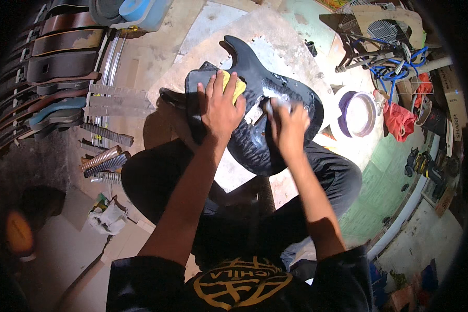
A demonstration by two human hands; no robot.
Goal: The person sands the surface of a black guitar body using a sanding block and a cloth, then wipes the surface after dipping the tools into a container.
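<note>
A black electric guitar body (255, 140) without a neck rests across my lap, its horns pointing away from me. My left hand (221, 104) lies flat on its upper part, pressing a yellow sponge or cloth (237, 86) against the surface. My right hand (287, 124) is closed around a small pale piece, probably sandpaper or cloth, held against the body near the pickup cavity (256, 112). What exactly the right hand holds is blurred.
Several guitar bodies (52, 67) lean in a row at the left, with threaded rods and springs (103, 158) beside them. A purple-rimmed bowl (358, 113) sits to the right, near red cloth (399, 120), a metal frame with blue cable (390, 62), and a crumpled rag (106, 217).
</note>
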